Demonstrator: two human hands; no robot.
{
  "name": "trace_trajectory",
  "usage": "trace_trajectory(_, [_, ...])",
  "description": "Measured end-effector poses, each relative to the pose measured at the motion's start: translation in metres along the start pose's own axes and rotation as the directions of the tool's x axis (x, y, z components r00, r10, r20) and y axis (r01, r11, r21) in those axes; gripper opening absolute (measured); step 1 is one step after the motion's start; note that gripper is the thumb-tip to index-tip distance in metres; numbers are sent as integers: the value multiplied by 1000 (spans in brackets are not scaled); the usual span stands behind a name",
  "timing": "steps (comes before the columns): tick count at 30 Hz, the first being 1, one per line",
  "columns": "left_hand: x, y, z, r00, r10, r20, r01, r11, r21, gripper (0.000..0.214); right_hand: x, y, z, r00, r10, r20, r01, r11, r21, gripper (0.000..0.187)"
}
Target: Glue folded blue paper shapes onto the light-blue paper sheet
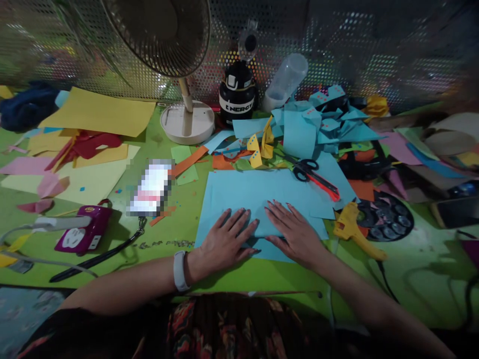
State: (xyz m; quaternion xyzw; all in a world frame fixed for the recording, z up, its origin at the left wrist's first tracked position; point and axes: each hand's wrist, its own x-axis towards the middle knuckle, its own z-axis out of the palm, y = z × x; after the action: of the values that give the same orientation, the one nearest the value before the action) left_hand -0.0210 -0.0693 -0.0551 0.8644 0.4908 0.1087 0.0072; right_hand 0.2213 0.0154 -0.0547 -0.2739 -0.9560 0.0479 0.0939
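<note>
Light blue paper (239,192) lies on the green table in front of me, in overlapping layers with a lower edge sticking out toward me. My left hand (228,234) rests flat on its left part, fingers spread, a pale band on the wrist. On the right part, my right hand (294,232) also lies flat with its fingers apart. Neither hand holds anything. Beyond my right hand, black-handled scissors (305,169) and a red utility knife (325,188) lie on the paper's upper right corner. A yellow glue gun (354,227) is just right of the paper.
A fan (187,122), a black bottle (238,94) and a clear plastic bottle (286,80) stand at the back. Blue paper scraps (299,132) pile up behind the sheet. Left are a blurred-out phone (151,189), a purple box (84,229) and yellow paper (99,112).
</note>
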Motion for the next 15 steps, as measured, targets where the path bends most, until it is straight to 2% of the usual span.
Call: trace_trajectory(15, [0, 0, -1, 1000, -7, 31, 7, 1000, 3, 66, 3, 3, 1, 999, 0, 36, 0, 1000, -8, 68])
